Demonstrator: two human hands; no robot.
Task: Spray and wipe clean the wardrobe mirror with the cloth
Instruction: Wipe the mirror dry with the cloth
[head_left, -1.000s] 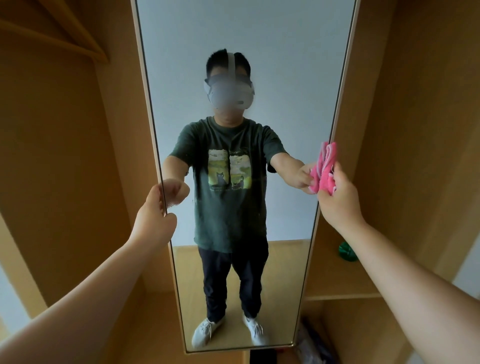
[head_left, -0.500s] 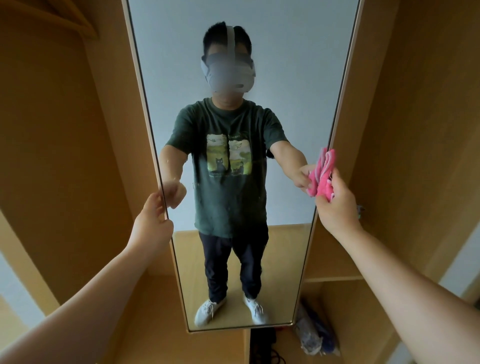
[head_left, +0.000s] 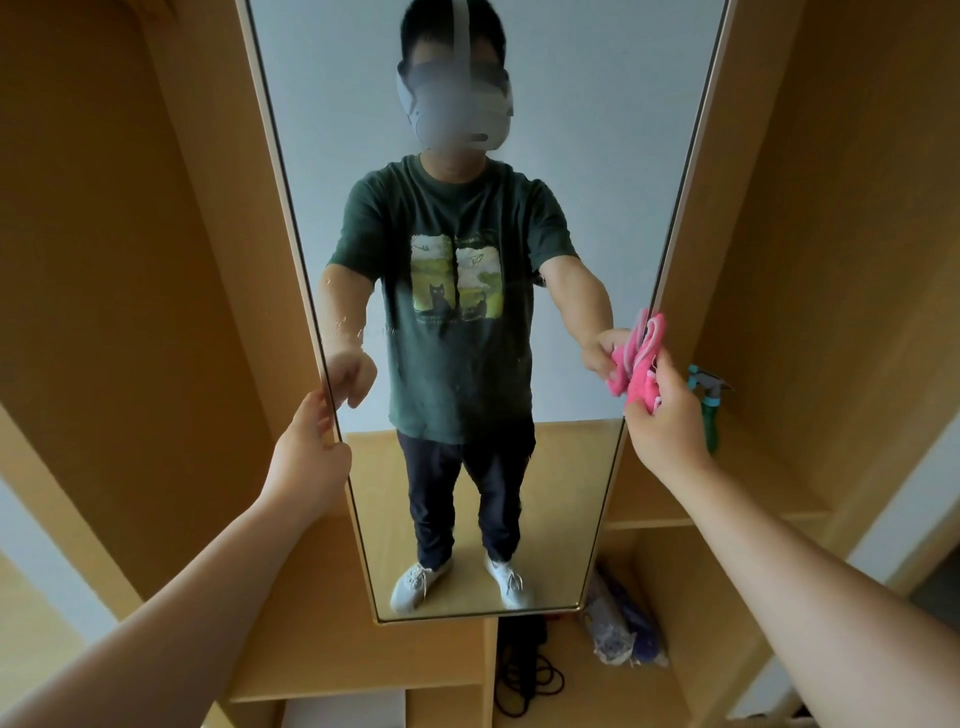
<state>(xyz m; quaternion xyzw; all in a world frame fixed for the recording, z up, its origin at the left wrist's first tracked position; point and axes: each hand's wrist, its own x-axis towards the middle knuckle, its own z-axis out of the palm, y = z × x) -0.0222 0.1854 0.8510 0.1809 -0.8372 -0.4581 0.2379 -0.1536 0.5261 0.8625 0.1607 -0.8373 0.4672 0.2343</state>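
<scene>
Light wood wardrobe panels (head_left: 130, 249) flank both sides. On the right a shelf (head_left: 769, 499) runs across w/ a compartment below it. In that lower compartment a crumpled purple-and-white bag (head_left: 621, 629) lies against the left wall. Just left of it, past the wood divider (head_left: 490, 670), a black cable coil (head_left: 527, 680) sits on the compartment floor. Pale wall strips (head_left: 893, 525) show at the outer edges.

Glossy, smooth glass is seen in the mirror (head_left: 571, 156), smeared at the left. Matt pale wood forms the wardrobe (head_left: 130, 260). Fluffy pink fabric makes up the cloth (head_left: 641, 364).
</scene>
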